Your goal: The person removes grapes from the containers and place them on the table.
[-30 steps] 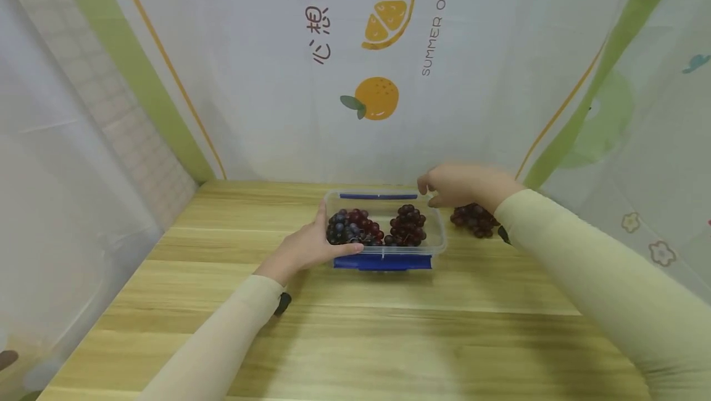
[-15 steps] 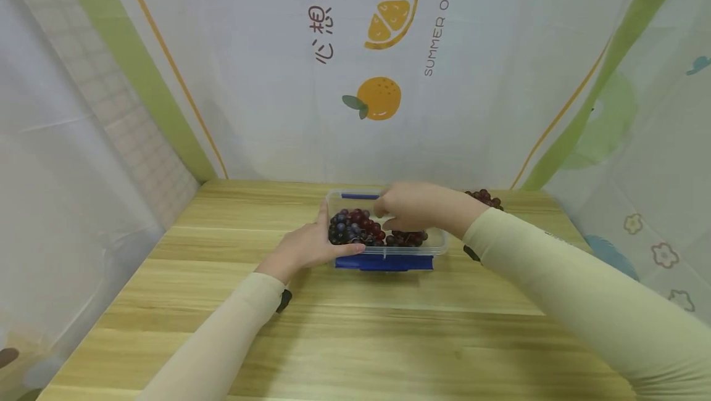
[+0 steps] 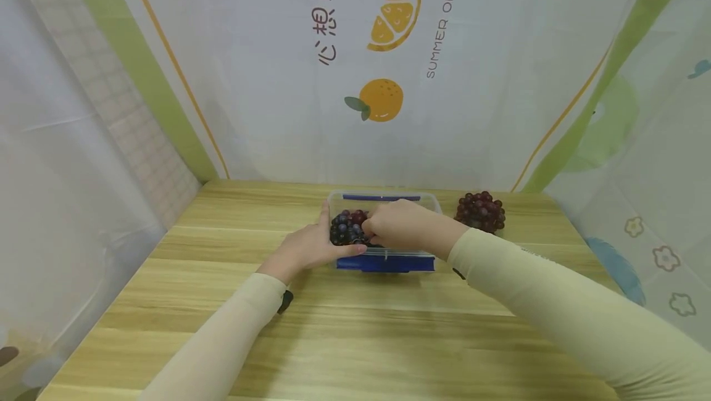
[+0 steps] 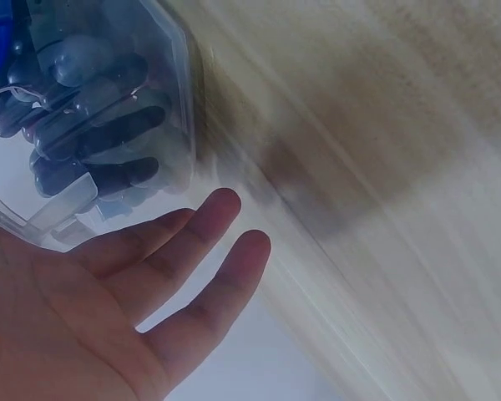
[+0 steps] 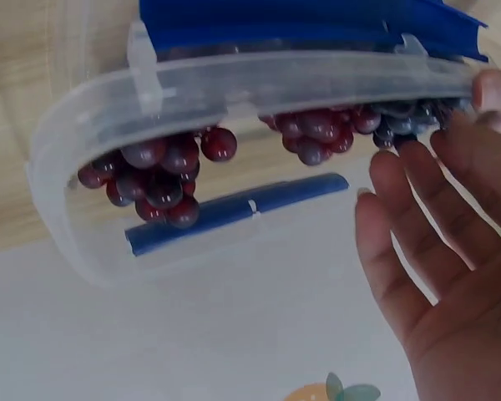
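Note:
A clear plastic food box [image 3: 433, 203] with blue latches holds bunches of grapes. Dark blue-black grapes [image 3: 347, 228] lie at its left end. Red grapes [image 5: 154, 175] show at the other end in the right wrist view. My left hand [image 3: 305, 243] steadies the left front corner, thumb along the front rim. Its other fingers [image 4: 213, 296] stretch out straight beside the wall. My right hand [image 3: 402, 225] reaches into the box, loosely bent fingers [image 5: 384, 242] close to the dark grapes; its thumb is hidden in the right wrist view.
Another bunch of red grapes [image 3: 480, 211] lies on the wooden table [image 3: 389, 339], right of the box. A white printed curtain [image 3: 250, 80] hangs just behind the table's back edge and on both sides.
My right hand has moved left and down, from above the box's back right corner into the box near the dark grapes. The left hand has stayed at the left corner.

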Demonstrator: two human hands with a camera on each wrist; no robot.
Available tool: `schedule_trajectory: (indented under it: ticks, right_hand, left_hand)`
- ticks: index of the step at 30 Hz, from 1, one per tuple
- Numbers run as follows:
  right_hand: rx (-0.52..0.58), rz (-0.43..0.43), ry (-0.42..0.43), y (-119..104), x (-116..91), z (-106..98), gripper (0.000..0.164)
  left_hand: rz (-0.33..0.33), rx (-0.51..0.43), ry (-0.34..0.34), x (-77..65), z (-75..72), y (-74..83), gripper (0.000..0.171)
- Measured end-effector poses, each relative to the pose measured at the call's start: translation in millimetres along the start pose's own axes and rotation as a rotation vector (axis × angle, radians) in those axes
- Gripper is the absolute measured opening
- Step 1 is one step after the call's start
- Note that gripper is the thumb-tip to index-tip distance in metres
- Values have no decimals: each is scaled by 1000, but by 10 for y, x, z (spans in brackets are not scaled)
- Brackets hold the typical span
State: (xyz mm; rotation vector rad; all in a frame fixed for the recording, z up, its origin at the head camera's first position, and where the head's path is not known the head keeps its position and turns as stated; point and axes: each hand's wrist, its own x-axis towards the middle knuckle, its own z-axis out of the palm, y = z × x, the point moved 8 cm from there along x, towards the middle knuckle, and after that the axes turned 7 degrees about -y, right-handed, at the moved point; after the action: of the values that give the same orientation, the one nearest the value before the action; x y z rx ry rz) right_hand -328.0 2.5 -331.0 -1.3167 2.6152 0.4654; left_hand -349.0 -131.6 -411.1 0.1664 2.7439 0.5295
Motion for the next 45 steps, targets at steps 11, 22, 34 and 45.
schedule_trajectory:
  ticks: [11,22,34,45]
  right_hand:
    - [-163,8,19,-48,-7,13,14]
    - [-266,-15,112,-35,-61,-179,37]
    - [-286,27,117,54,-82,-256,32]
    - [-260,38,178,122,-155,-450,16]
  left_hand:
    - [7,-11,-2,-7,3,8,144]
    - [6,-15,16,-20,5,12,145]
    - [-5,-25,10,-6,13,0,143]
    - [-10,12,-24,-18,-2,27,148]
